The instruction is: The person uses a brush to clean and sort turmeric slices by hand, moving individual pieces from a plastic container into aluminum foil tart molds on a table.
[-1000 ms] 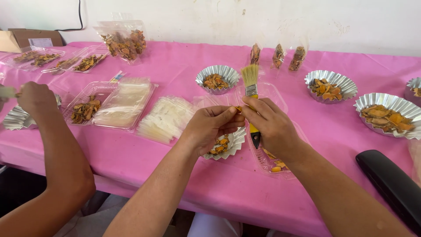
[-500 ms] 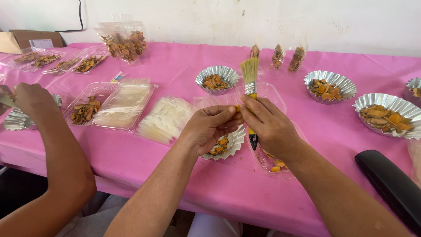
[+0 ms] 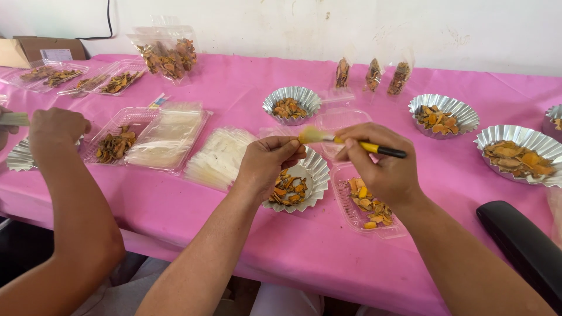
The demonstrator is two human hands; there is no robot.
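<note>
My right hand (image 3: 383, 164) grips a small brush (image 3: 345, 142) with a yellow and black handle, lying sideways with its pale bristles pointing left. The bristles touch the fingertips of my left hand (image 3: 266, 165), which pinches a small piece I cannot make out. Both hands hover over a fluted foil cup (image 3: 311, 175) holding orange dried slices. A clear plastic tray (image 3: 367, 205) with more orange pieces lies under my right hand.
Another person's arm and hand (image 3: 52, 131) work at the left over a foil cup (image 3: 20, 157). Stacks of clear bags (image 3: 219, 158), plastic trays (image 3: 167, 137), several filled foil cups (image 3: 518, 155) and small filled packets (image 3: 372, 75) cover the pink tablecloth (image 3: 246, 88). A black chair arm (image 3: 521, 246) sits lower right.
The brush has swung from upright to sideways, its bristles now at my left fingertips. My hands have lifted slightly apart over the foil cup.
</note>
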